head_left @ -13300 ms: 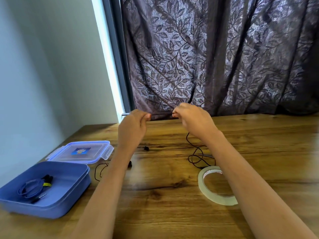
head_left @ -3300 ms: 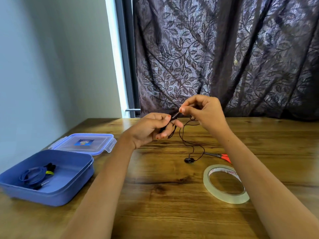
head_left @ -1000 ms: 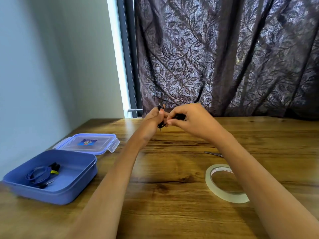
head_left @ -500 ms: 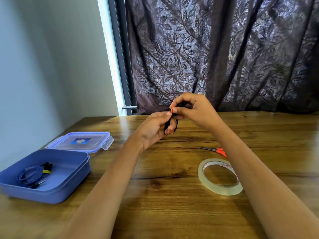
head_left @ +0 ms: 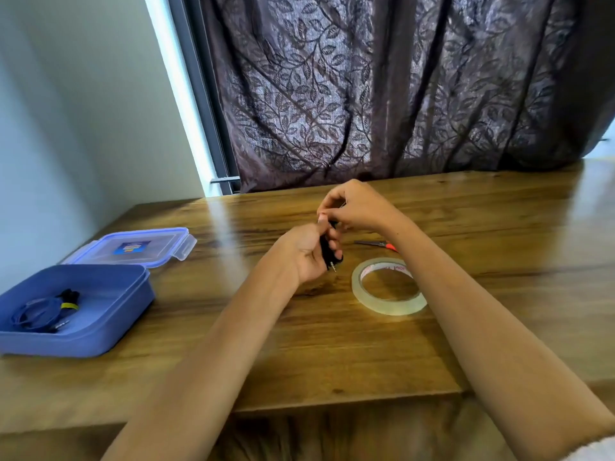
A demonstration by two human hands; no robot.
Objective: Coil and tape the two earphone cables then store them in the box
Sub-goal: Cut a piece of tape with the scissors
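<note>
Grips coiled black cable (head_left: 329, 257) in left hand (head_left: 304, 252), above table (head_left: 332, 347), beside tape roll (head_left: 389, 309). Pinches coil top with right hand (head_left: 356, 207). Stores 1 blue cable (head_left: 36, 314) in open box (head_left: 100, 341), far left.

Most of the black coiled earphone cable (head_left: 329, 252) hidden inside the curled fingers of the left hand (head_left: 304, 256), the right hand (head_left: 354, 207) pinching its top end in a blur, red-handled scissors (head_left: 377, 243) half hidden behind the right forearm, open blue plastic box (head_left: 109, 324) clipped by the left edge, sticker (head_left: 131, 247) on its clear lid (head_left: 163, 249) unreadable.
</note>
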